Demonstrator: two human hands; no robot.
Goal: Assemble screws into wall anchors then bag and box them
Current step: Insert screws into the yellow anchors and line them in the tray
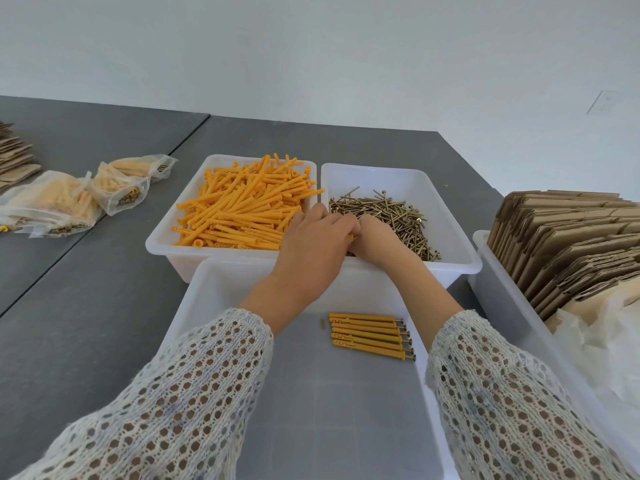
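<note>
A white bin point(156, 244) holds a heap of orange wall anchors point(242, 209). Beside it on the right, another white bin point(450, 216) holds loose brass screws point(391, 213). My left hand point(311, 247) reaches over the divide between them, fingers curled round an orange anchor whose tip point(351, 237) peeks out. My right hand point(377, 240) lies in the screw bin, touching the left hand; its fingertips are hidden. In the near tray point(207, 292), several anchors with screws in them point(370, 336) lie side by side.
Filled clear bags point(59, 202) lie on the grey table at the left, with flat cardboard point(14, 157) behind them. A white bin point(498, 306) at the right holds folded cardboard boxes point(571, 244) and crumpled clear bags point(606, 348).
</note>
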